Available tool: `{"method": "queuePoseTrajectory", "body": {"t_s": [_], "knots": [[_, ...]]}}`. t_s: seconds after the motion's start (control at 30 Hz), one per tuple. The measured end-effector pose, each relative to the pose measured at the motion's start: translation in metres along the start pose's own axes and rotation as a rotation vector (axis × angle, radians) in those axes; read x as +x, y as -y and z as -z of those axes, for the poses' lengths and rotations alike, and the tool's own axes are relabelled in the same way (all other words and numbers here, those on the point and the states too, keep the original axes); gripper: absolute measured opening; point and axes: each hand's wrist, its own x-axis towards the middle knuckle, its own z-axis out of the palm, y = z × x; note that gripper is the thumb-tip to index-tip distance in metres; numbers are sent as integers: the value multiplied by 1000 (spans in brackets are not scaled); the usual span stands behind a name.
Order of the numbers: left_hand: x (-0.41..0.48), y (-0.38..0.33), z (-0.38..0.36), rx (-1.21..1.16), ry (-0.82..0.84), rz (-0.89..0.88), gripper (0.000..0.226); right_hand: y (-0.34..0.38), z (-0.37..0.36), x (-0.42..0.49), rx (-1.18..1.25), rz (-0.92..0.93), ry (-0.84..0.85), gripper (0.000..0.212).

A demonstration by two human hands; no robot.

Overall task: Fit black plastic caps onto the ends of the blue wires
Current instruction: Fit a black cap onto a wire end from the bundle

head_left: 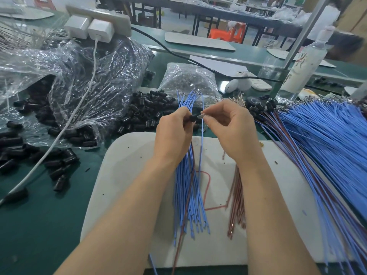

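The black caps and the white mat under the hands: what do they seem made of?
Black caps: probably moulded plastic, semi-gloss; small highlights show on smooth hollow tubes.
White mat: perhaps foam or soft plastic sheet, matt; rounded corners, no shine, dark specks and red lines on it.

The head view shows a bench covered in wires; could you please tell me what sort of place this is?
Probably a factory assembly workshop: loose black caps heaped on the green bench, a big bundle of blue wires at the right, and rows of long worktables behind.
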Motion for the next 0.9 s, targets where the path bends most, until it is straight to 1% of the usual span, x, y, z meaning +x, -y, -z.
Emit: {"method": "queuePoseTrajectory", "body": {"t_s": [0.2, 0.33, 0.4, 0.47, 0.53, 0.63, 0.73, 0.9], "knots": [[-2, -5, 5, 76, 15, 14, 8, 1, -5, -1, -139, 36, -54, 8], [-4, -8, 4, 166, 19, 11, 10, -1, -5, 0, -182, 17, -82, 7], [-3, -7, 4, 156, 48, -18, 11, -4, -4, 1, -190, 2, -91, 8], [-2, -5, 4, 101, 98, -56, 17, -9, -2, 3, -193, -19, -91, 9], [-1, -3, 5, 56, 129, -76, 18, -14, 2, 5, -141, -68, -79, 9], [0, -2, 4, 36, 146, -97, 13, -19, 6, 7, -9, -132, -37, 13], [0, -2, 4, 30, 174, -122, 13, -22, 9, 6, 52, -154, -13, 18], [0, 0, 5, 8, 203, -142, 13, -23, 11, 5, 165, -193, 30, 17]]}}
